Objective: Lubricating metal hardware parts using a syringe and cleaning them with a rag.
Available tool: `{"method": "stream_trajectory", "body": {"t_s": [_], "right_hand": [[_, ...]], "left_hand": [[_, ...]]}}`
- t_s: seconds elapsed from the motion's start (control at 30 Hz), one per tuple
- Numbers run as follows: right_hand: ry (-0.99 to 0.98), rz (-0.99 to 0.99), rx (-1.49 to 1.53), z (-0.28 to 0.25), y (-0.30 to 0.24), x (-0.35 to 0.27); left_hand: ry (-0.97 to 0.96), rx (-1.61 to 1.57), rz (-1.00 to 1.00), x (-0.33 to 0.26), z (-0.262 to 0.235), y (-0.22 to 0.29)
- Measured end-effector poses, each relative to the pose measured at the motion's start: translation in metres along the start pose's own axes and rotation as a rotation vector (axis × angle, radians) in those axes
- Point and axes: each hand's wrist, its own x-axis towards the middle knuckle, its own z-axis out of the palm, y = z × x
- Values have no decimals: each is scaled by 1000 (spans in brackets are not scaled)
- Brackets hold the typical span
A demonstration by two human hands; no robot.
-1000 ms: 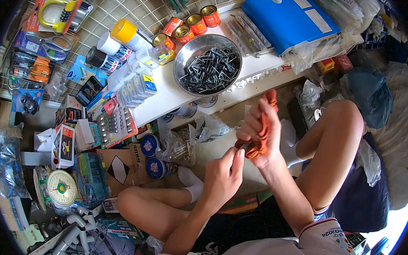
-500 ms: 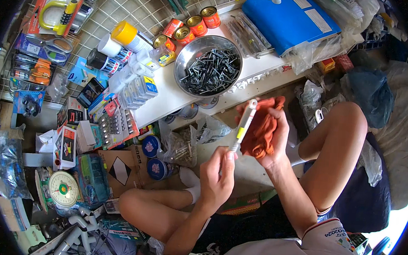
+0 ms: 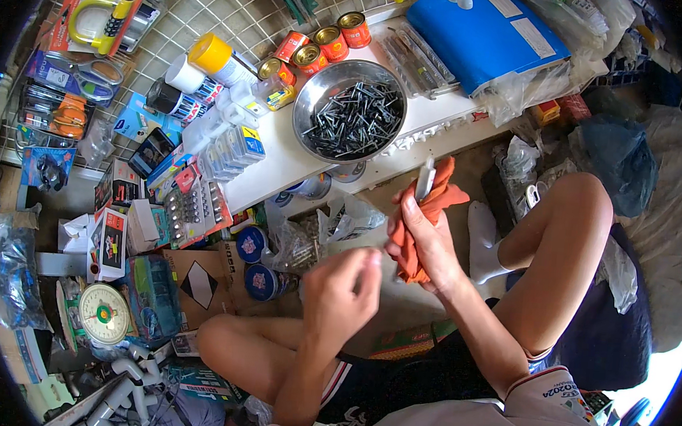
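Note:
My right hand (image 3: 431,246) is wrapped round a crumpled orange-red cloth (image 3: 410,252). A slim white rod-like tool (image 3: 426,179) lies within the cloth, its white end poking out past the thumb; the cloth hides most of it, so its kind cannot be made out. My left hand (image 3: 341,295) is just left of the cloth, apart from it. Its fingers are curled in, slightly smeared by motion, and nothing shows in them. Beyond both hands stands a round steel bowl (image 3: 303,129) filled with dark screws (image 3: 350,120), on a white shelf.
Small red tins (image 3: 329,44) and spray cans (image 3: 218,59) line the back of the white shelf (image 3: 277,170). A blue folder (image 3: 476,42) lies at the far right. Packaged goods, a dial scale (image 3: 104,314) and blue-lidded tubs (image 3: 260,281) crowd the left. My bent knees flank the hands.
My left hand has let go of the white tool and drawn down and left. My right hand has closed the orange-red cloth round the tool, covering most of it.

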Motion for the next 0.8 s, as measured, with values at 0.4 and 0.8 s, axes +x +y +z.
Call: {"method": "stream_trajectory", "body": {"t_s": [0.4,0.8], "right_hand": [[-491,612,140,16,16,-23],[-267,493,-397,31,22,-19]], "left_hand": [[10,-686,-245,9,-21,-28],[65,-759,-454,13,-27,-34]]}}
